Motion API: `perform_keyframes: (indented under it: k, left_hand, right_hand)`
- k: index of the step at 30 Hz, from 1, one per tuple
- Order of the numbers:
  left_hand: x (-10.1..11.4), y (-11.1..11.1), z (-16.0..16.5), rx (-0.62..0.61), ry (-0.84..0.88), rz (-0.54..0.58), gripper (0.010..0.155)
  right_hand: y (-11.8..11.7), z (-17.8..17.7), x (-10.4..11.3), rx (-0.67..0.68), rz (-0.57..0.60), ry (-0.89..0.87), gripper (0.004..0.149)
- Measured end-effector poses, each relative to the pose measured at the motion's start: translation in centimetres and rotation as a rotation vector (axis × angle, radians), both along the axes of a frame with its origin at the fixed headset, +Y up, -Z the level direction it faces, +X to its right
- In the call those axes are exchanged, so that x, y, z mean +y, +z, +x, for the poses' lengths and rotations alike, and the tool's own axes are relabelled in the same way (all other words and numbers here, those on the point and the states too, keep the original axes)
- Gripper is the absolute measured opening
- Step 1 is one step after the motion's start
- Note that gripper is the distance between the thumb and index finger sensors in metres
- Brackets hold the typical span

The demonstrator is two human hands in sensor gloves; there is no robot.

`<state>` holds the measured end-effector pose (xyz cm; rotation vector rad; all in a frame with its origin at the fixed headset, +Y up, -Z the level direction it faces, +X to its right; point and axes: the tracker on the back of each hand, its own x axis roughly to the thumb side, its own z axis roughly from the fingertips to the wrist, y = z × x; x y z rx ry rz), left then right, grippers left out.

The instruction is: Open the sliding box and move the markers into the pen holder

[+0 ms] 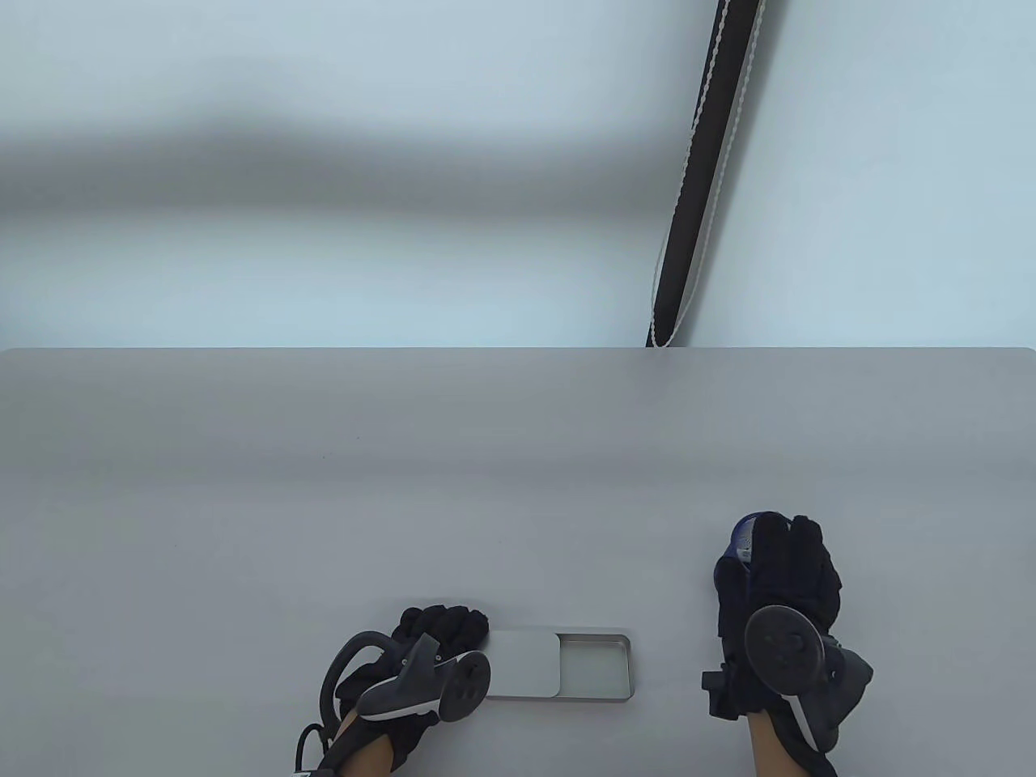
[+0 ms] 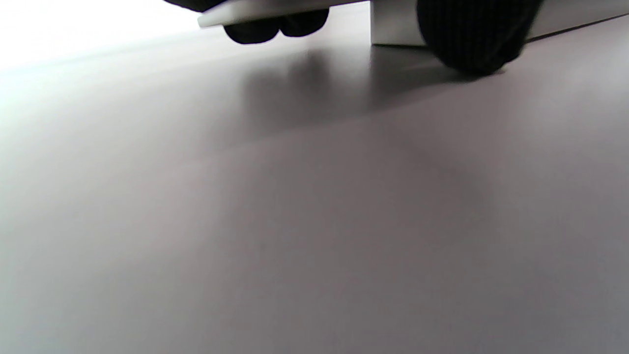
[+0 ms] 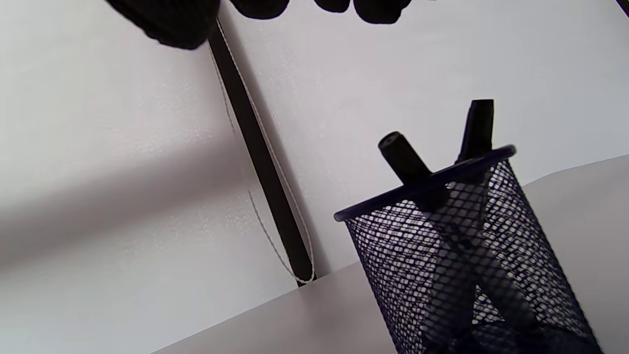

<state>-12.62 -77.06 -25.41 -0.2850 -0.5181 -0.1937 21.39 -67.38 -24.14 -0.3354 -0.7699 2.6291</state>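
Note:
A flat metal sliding box [image 1: 566, 698] lies near the table's front edge. Its lid [image 1: 522, 664] is pushed left, and the uncovered right half shows an empty bottom. My left hand [image 1: 453, 627] grips the box's left end; in the left wrist view the thumb [image 2: 471, 34] sits on the near side and fingertips [image 2: 275, 27] curl under the lid [image 2: 265, 11]. My right hand [image 1: 777, 538] hovers with relaxed fingers over the dark blue mesh pen holder [image 1: 743, 536], holding nothing. Inside the pen holder [image 3: 467, 255] stand two black markers [image 3: 405, 160], [image 3: 479, 128].
The grey table ends at a far edge [image 1: 518, 350] against a pale wall. A black pole with a white cord [image 1: 700, 170] leans on that wall behind the table's right half.

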Motion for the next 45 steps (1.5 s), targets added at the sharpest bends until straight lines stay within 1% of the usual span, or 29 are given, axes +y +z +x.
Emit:
perform_keyframes:
  k: [4,9,16,22,26,28,30,34,36,40,45]
  left_hand:
    - [0.0,0.0,0.0,0.000,0.000,0.000,0.076]
    - [0.0,0.0,0.0,0.000,0.000,0.000,0.076]
    - [0.0,0.0,0.0,0.000,0.000,0.000,0.076]
    - [0.0,0.1,0.0,0.000,-0.005,0.003,0.076]
    - [0.0,0.1,0.0,0.001,-0.008,0.000,0.076]
    - [0.0,0.1,0.0,0.004,-0.007,-0.015,0.075]
    - [0.0,0.1,0.0,0.007,-0.013,-0.032,0.077]
    - [0.1,0.1,0.0,0.006,-0.043,-0.069,0.083]
    - [0.5,0.1,-0.1,0.008,-0.047,-0.086,0.085]
    - [1.8,0.3,-0.2,0.015,0.032,-0.057,0.091]
    - [4.0,0.7,-0.6,0.050,0.131,0.057,0.091]
  right_hand:
    - [0.2,-1.3,0.4,0.044,0.003,0.015,0.066]
    - [0.3,-2.9,0.4,0.102,-0.028,0.049,0.068]
    - [-0.4,-4.3,-1.2,0.188,-0.115,0.063,0.070]
    - [-1.1,-5.3,-3.1,0.289,-0.227,0.084,0.069]
    - [-1.5,-5.9,-4.3,0.322,-0.353,0.122,0.070]
    - [-1.6,-6.1,-4.6,0.327,-0.395,0.140,0.071]
    - [-1.6,-6.2,-4.7,0.335,-0.398,0.149,0.071]
    - [-1.6,-6.3,-4.8,0.335,-0.400,0.155,0.071]
    - [-1.6,-6.3,-4.8,0.333,-0.406,0.155,0.071]
    - [-1.6,-6.2,-4.9,0.327,-0.423,0.163,0.071]
    - [-1.6,-6.1,-4.8,0.322,-0.424,0.158,0.071]
